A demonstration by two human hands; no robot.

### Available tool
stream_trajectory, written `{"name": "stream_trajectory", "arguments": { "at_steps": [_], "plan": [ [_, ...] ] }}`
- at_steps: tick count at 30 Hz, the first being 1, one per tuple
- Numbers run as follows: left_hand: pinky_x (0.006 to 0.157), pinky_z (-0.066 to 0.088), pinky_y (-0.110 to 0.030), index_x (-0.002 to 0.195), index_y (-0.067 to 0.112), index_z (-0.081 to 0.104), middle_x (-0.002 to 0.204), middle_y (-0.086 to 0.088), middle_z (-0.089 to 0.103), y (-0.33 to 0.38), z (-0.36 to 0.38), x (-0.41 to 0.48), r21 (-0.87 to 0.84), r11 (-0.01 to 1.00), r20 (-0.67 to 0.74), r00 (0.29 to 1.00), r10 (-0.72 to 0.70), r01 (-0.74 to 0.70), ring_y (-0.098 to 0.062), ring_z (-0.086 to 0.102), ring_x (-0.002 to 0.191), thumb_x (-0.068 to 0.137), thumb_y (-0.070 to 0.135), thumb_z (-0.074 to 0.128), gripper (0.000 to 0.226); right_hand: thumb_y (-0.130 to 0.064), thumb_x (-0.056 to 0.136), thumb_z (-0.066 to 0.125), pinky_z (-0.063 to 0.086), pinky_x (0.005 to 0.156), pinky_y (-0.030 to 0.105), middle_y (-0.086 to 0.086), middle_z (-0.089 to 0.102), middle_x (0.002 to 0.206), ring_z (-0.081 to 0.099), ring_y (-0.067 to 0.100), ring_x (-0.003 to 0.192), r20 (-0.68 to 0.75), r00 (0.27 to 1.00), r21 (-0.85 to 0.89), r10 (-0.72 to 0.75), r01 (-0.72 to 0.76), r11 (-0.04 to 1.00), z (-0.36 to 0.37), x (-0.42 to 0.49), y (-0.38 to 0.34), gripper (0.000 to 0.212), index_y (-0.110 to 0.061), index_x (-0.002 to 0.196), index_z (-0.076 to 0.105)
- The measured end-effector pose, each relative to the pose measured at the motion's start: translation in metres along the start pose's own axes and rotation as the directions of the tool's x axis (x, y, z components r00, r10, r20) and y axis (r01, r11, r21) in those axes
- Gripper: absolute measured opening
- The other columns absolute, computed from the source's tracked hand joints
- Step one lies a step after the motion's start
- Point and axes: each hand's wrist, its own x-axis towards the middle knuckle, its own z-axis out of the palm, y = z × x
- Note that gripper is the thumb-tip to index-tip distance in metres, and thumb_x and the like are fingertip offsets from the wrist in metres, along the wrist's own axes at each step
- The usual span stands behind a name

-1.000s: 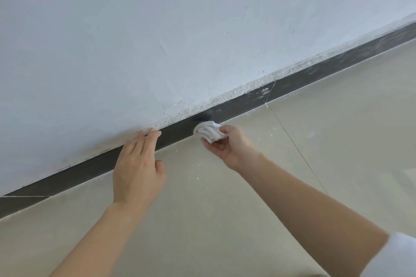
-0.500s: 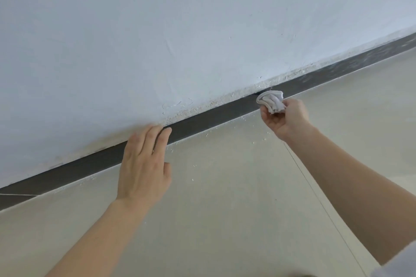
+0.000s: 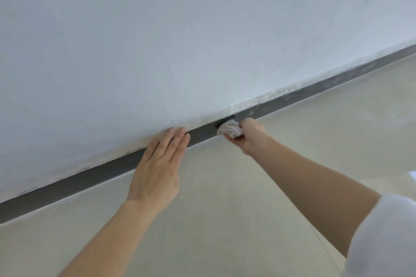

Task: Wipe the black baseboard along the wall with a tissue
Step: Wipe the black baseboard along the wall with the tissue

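A black baseboard [image 3: 94, 177] runs slantwise from the lower left to the upper right, between the white wall and the beige floor. My right hand [image 3: 248, 137] grips a crumpled white tissue [image 3: 229, 128] and holds it against the baseboard near the middle of the view. My left hand [image 3: 157, 168] lies flat with straight fingers across the baseboard, its fingertips touching the wall just left of the tissue. To the right of the tissue the baseboard [image 3: 351, 74] looks dusty and smeared with white.
The white wall [image 3: 180, 40] fills the upper half, with crumbly plaster [image 3: 265, 96] along its lower edge. Beige floor tiles [image 3: 225, 220] carry white specks near the baseboard. A white sleeve [image 3: 382, 238] covers my right upper arm at the lower right.
My right hand wiped the tissue rightward along the baseboard, then came back left toward my left hand. The view has shifted; my left hand stays flat against the wall.
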Motion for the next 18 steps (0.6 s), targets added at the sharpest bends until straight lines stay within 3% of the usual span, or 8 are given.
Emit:
{"name": "stream_trajectory", "arguments": {
  "at_steps": [5,7,9,11,13,15,18],
  "plan": [
    [0.109,0.026,-0.042,0.142,0.003,0.037,0.151,-0.008,0.031,0.003,0.004,0.007,-0.016,1.000,-0.042,0.999,0.020,-0.021,-0.024,0.026,0.139,0.077,0.013,0.027,0.066,0.005,0.090,0.047,0.057,0.066,0.032,0.009,0.055,0.075,0.057,0.023,0.065,-0.098,0.958,-0.184,-0.270,0.250,0.951,-0.034,0.013,-0.031,0.023,-0.007,0.071,0.050],
    [0.110,0.024,-0.042,0.142,0.003,0.035,0.151,-0.010,0.031,0.007,0.004,0.015,0.004,0.998,-0.038,0.997,0.070,-0.069,-0.025,0.025,0.139,0.077,0.012,0.028,0.066,-0.001,0.090,0.050,0.055,0.068,0.027,0.003,0.055,0.072,0.058,0.019,0.067,-0.047,0.947,-0.454,-0.317,0.262,0.851,-0.048,0.005,-0.028,0.022,-0.012,0.071,0.048],
    [0.110,0.024,-0.043,0.143,0.003,0.033,0.152,-0.010,0.029,0.012,0.003,0.027,0.041,0.991,-0.028,0.992,0.126,-0.125,-0.025,0.024,0.140,0.077,0.011,0.030,0.066,-0.003,0.090,0.048,0.059,0.074,0.036,0.009,0.061,0.079,0.061,0.022,0.065,0.086,0.932,-0.517,-0.351,0.343,0.784,-0.058,-0.001,-0.011,0.012,-0.008,0.079,0.052],
    [0.110,0.025,-0.042,0.143,0.002,0.032,0.152,-0.010,0.029,0.018,-0.001,0.040,0.077,0.986,-0.037,0.987,0.154,-0.151,-0.024,0.024,0.141,0.078,0.011,0.030,0.066,-0.013,0.091,0.052,0.058,0.071,0.034,0.003,0.058,0.081,0.059,0.018,0.067,0.228,0.841,-0.585,-0.491,0.521,0.621,-0.058,-0.011,0.011,0.005,-0.009,0.089,0.053],
    [0.111,0.022,-0.039,0.143,0.002,0.033,0.151,-0.010,0.031,0.023,-0.005,0.048,0.084,0.986,-0.049,0.988,0.150,-0.145,-0.023,0.025,0.140,0.077,0.011,0.029,0.067,-0.021,0.090,0.058,0.044,0.061,0.020,-0.004,0.051,0.077,0.050,0.013,0.068,0.364,0.725,-0.576,-0.585,0.669,0.470,-0.048,-0.018,0.032,0.009,-0.013,0.092,0.052],
    [0.111,0.022,-0.038,0.141,0.001,0.036,0.149,-0.009,0.035,0.024,-0.007,0.049,0.085,0.988,-0.041,0.990,0.135,-0.131,-0.023,0.026,0.139,0.075,0.012,0.030,0.067,-0.021,0.090,0.059,0.037,0.057,0.018,-0.006,0.050,0.079,0.045,0.011,0.067,0.433,0.636,-0.524,-0.639,0.754,0.396,-0.035,-0.023,0.043,0.011,-0.015,0.089,0.050],
    [0.107,0.028,-0.040,0.142,0.003,0.035,0.150,-0.008,0.035,0.021,-0.008,0.042,0.119,0.986,0.014,0.993,0.119,-0.120,-0.024,0.028,0.139,0.077,0.014,0.032,0.067,-0.016,0.086,0.062,0.041,0.065,0.026,-0.005,0.052,0.090,0.049,0.013,0.073,0.443,0.550,-0.513,-0.708,0.803,0.303,-0.024,-0.019,0.038,0.010,-0.015,0.088,0.052]
  ]
}}
